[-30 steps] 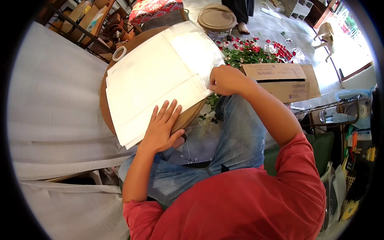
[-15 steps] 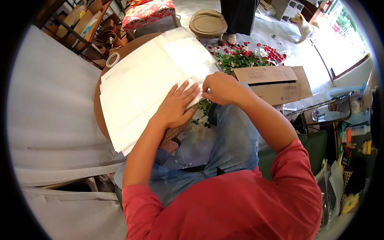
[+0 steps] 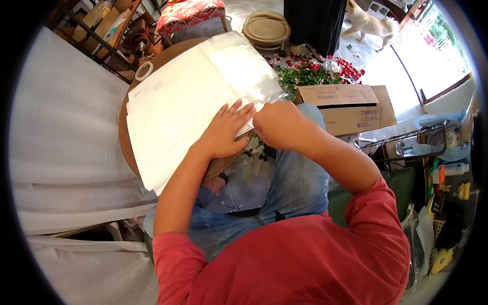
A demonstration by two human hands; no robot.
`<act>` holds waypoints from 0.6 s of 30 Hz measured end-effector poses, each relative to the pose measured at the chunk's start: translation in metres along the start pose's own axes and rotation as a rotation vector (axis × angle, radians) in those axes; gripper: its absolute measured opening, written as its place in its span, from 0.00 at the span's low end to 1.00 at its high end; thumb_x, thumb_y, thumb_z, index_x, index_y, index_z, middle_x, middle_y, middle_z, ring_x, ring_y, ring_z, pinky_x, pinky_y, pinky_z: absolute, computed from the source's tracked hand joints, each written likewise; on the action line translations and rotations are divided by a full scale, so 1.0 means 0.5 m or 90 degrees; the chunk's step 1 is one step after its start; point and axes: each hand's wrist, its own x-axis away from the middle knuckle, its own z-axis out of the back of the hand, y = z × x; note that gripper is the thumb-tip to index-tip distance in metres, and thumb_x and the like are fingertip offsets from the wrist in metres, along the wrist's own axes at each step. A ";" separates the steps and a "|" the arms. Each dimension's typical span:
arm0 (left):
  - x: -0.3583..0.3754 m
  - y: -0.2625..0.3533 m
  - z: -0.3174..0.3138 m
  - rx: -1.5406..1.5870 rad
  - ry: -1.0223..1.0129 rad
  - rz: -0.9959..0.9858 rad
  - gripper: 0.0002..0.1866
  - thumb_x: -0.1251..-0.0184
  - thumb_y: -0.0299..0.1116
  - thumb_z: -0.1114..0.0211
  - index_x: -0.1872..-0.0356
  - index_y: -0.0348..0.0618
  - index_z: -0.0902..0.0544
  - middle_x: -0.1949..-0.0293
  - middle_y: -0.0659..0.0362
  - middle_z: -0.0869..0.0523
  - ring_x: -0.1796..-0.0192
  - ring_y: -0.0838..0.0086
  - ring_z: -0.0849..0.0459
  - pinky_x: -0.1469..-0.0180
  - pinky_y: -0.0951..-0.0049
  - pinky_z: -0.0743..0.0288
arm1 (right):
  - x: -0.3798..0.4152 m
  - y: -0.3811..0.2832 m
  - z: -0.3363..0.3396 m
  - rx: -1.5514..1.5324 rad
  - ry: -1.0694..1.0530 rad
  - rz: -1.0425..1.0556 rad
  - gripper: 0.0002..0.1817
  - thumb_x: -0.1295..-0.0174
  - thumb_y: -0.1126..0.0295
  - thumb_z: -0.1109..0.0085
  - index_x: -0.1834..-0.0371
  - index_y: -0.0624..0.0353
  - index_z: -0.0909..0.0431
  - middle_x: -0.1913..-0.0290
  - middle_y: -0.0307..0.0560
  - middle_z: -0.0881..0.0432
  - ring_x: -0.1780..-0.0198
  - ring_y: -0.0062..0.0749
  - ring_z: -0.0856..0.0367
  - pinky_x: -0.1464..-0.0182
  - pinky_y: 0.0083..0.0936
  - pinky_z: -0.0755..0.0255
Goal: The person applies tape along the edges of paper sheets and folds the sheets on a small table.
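In the head view, just ahead of my knees, a round wooden table [image 3: 168, 57] carries a stack of white sheets [image 3: 173, 112], laid at a slant and covering most of its top. My left hand [image 3: 223, 133] rests flat on the near right part of the stack, palm down, its grip spread with the fingers apart. My right hand [image 3: 278, 124] is curled at the right corner of the stack, just beside my left fingertips; its own fingertips are hidden, so I cannot tell whether that grip is clamped on a sheet edge. At the far end of the stack lies a glossy, see-through sheet [image 3: 241, 57], bright with glare. A pale ring [image 3: 140, 78], like a roll of tape, sits at the table's far left edge. Beyond my right hand, a cardboard box [image 3: 351, 118] stands near a heap of red roses [image 3: 305, 74] with green leaves. Farther off are a beige round stool [image 3: 267, 29], a person in black clothing [image 3: 312, 28] and a light-coloured dog [image 3: 371, 24].
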 end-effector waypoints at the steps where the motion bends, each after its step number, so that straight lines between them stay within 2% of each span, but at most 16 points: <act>1: -0.001 -0.001 0.003 0.011 -0.007 -0.003 0.43 0.33 0.45 0.36 0.16 0.48 0.35 0.13 0.57 0.39 0.11 0.57 0.47 0.11 0.49 0.57 | 0.008 -0.009 -0.003 0.001 -0.003 0.003 0.09 0.38 0.66 0.36 0.73 0.57 0.11 0.69 0.54 0.11 0.66 0.55 0.10 0.62 0.48 0.16; 6: 0.001 -0.006 -0.004 0.029 0.017 -0.011 0.43 0.33 0.46 0.37 0.15 0.50 0.35 0.13 0.55 0.39 0.11 0.53 0.47 0.12 0.46 0.57 | 0.048 -0.054 -0.008 0.096 -0.019 0.049 0.04 0.49 0.67 0.32 0.76 0.53 0.13 0.71 0.49 0.12 0.68 0.44 0.09 0.67 0.42 0.20; 10: -0.001 -0.010 -0.008 0.013 0.017 -0.013 0.45 0.34 0.48 0.35 0.15 0.50 0.35 0.14 0.55 0.37 0.11 0.54 0.46 0.12 0.46 0.57 | 0.074 -0.073 -0.006 0.098 0.044 0.116 0.02 0.51 0.70 0.30 0.74 0.52 0.11 0.70 0.51 0.10 0.68 0.41 0.08 0.70 0.40 0.21; 12: -0.001 -0.010 -0.007 0.014 0.016 -0.012 0.45 0.35 0.48 0.34 0.15 0.50 0.35 0.14 0.55 0.37 0.11 0.54 0.46 0.12 0.46 0.57 | 0.082 -0.079 -0.009 0.105 0.046 0.129 0.03 0.51 0.70 0.30 0.74 0.55 0.11 0.73 0.50 0.12 0.71 0.40 0.09 0.72 0.38 0.22; 13: -0.001 -0.009 -0.005 0.018 0.016 -0.011 0.46 0.35 0.48 0.34 0.15 0.50 0.35 0.14 0.55 0.36 0.11 0.54 0.46 0.12 0.46 0.57 | 0.085 -0.082 -0.008 0.107 0.047 0.131 0.03 0.51 0.70 0.30 0.74 0.55 0.11 0.73 0.50 0.12 0.71 0.40 0.09 0.72 0.38 0.22; 15: -0.002 -0.009 -0.005 0.022 0.019 -0.010 0.46 0.36 0.48 0.33 0.15 0.50 0.35 0.14 0.55 0.36 0.11 0.55 0.45 0.12 0.46 0.57 | 0.094 -0.089 -0.006 0.097 0.016 0.109 0.05 0.49 0.70 0.34 0.71 0.57 0.18 0.71 0.45 0.16 0.70 0.41 0.12 0.63 0.41 0.21; 18: 0.000 -0.009 -0.012 0.040 0.042 -0.012 0.47 0.37 0.46 0.30 0.15 0.51 0.35 0.15 0.55 0.35 0.11 0.55 0.45 0.11 0.47 0.57 | 0.107 -0.102 0.002 0.098 0.020 0.111 0.06 0.49 0.69 0.35 0.70 0.57 0.19 0.70 0.46 0.16 0.69 0.41 0.12 0.62 0.40 0.21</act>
